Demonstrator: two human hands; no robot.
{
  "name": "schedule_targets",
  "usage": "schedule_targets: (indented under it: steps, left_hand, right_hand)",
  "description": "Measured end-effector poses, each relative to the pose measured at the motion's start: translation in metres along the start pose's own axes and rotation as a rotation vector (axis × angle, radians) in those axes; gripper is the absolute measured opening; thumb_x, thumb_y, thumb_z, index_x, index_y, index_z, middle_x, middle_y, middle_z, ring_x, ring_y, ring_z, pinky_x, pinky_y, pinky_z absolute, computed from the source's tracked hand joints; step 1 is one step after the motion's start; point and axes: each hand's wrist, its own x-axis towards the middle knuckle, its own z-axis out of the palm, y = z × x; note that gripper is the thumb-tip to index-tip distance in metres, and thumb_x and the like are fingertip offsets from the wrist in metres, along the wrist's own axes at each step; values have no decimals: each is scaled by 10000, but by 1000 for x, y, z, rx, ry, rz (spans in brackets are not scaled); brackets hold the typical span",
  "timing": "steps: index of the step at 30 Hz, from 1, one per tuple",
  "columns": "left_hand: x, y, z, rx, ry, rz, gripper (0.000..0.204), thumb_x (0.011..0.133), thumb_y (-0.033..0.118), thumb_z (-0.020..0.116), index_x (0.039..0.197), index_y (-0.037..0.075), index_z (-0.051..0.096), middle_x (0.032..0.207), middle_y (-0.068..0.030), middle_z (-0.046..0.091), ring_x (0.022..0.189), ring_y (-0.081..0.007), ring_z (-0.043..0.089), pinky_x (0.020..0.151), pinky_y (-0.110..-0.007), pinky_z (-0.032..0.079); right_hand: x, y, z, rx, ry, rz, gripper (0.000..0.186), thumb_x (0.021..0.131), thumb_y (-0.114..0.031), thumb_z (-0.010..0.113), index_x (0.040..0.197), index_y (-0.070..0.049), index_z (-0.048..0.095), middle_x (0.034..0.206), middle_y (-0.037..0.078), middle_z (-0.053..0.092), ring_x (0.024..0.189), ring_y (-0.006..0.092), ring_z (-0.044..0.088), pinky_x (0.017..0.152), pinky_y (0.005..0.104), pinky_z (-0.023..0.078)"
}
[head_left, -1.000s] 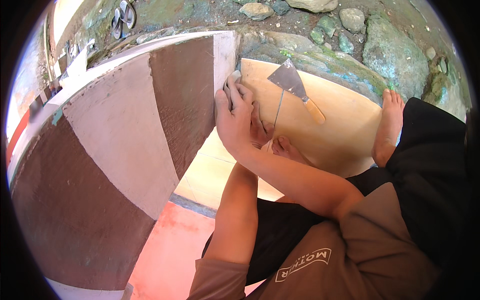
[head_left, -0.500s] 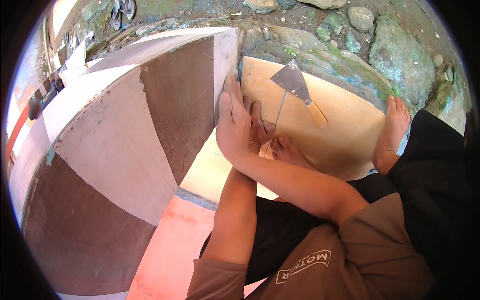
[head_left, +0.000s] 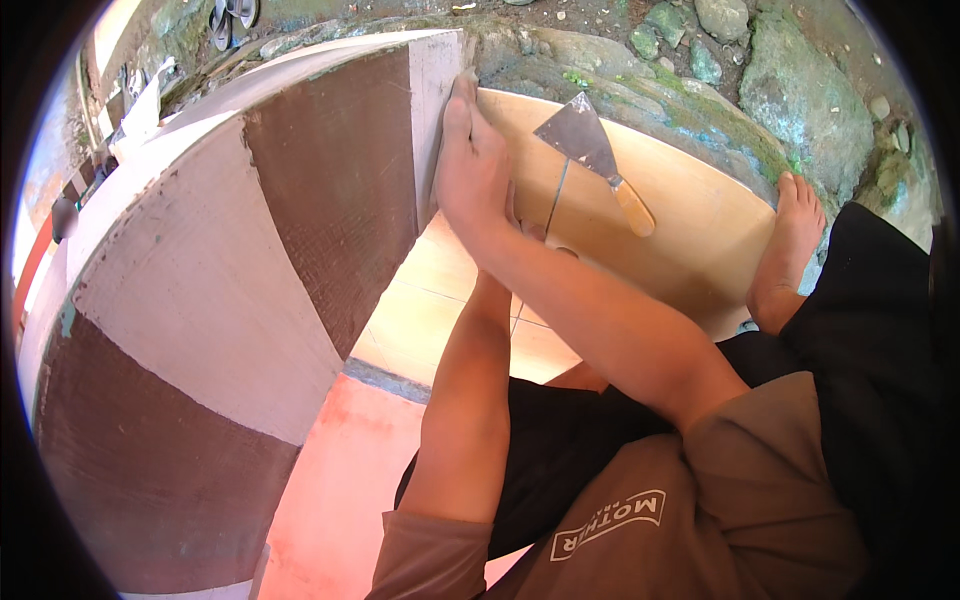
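My right hand (head_left: 476, 165) lies along the pale end of a striped low wall (head_left: 345, 165), fingers stretched toward its far corner, right where the wall meets the tiles. No object shows in it. Beneath the right wrist is my left hand (head_left: 513, 205), its arm crossing under the right one. Only a bit of that hand shows; its fingers are mostly hidden. A putty knife (head_left: 583, 138) with a flat, worn metal blade and a wooden handle rests on the cream floor tiles (head_left: 690, 235), to the right of both hands.
Mossy rocks (head_left: 805, 100) and soil border the tiles at the far side. My bare right foot (head_left: 785, 235) stands at the tiles' right edge. A reddish floor (head_left: 350, 450) lies nearer, past a grey strip (head_left: 385, 378). Sandals (head_left: 232, 20) sit at the far left.
My right hand has slid farther along the wall's edge toward the corner. The left hand, whose fingers showed spread on the tiles, is now mostly covered. The view has shifted slightly.
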Motion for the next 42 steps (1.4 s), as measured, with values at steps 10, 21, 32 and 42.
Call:
schedule_targets:
  steps: [10,21,32,42]
  left_hand:
    - [-2,5,-10,62,130,45,648,877,313,506,1451,20,434,1475,-200,450,1342,-372,425,1141,-454,332]
    - [-1,1,-18,-14,-8,-64,673,782,252,595,1389,6,440,1404,-279,478,1279,-514,432,1077,-584,347]
    - [-2,-9,-11,33,100,41,720,882,394,641,1478,64,406,1525,-138,399,1423,-343,297,1158,-429,297]
    - [-12,-11,0,-52,73,-22,757,883,412,645,1504,80,368,1537,-120,388,1430,-348,286,1173,-441,277]
  right_hand:
    - [-19,3,-6,-107,-46,-24,529,1079,-415,408,1020,63,626,799,101,603,783,207,494,788,374,447]
    - [-26,-33,-5,-67,-148,207,523,1075,-432,410,1000,43,613,748,108,547,767,162,466,714,373,428]
    - [-40,27,2,-118,-31,-245,472,1062,-343,432,1351,-12,604,1183,205,709,1022,242,674,917,350,490]
    - [-16,-23,-2,-12,-100,69,479,1048,-363,464,1240,43,630,925,132,695,856,171,602,810,361,478]
